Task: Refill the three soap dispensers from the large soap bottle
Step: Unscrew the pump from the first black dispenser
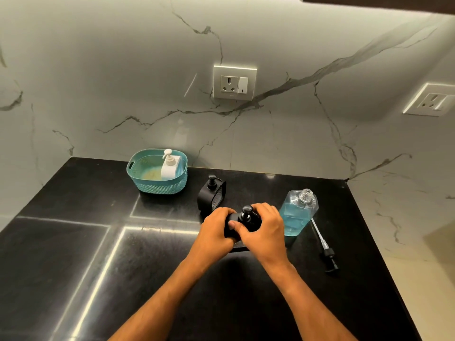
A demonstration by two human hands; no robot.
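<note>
Evidently caught midway through the refilling, though hard to place more closely. Stood uncapped on the black worktop [73, 242]: the large soap bottle [296, 212], clear, roughly half full of blue liquid, its neck open. Lay just right of that bottle on the worktop, detached: its pump head [328, 257] with the long dip tube. Judged from this that the pouring stage had been opened up, not closed off.

Held between both hands at the centre: one black dispenser [242, 223], pump top on, knob showing between the fingers. Gripped its body from the left with the left hand [216, 230], fingers curled round the side, thumb laid across the front. Wrapped over its right side and pump collar with the right hand [264, 232], fingers bent about the neck. Looked like a twist of the pump top, but could not be told whether on or off, nor how full that dispenser was.

Stood just behind the hands, untouched, pump in place: a second black dispenser [211, 193]. Sat further back and left, inside a teal basket [152, 183], pump also fitted: a white dispenser [170, 166]. Could not be read from this view whether either had been filled.

Placed as follows relative to the grip: held dispenser directly within both hands, large bottle just beside the right hand, close to its knuckles, well within reach.
</note>
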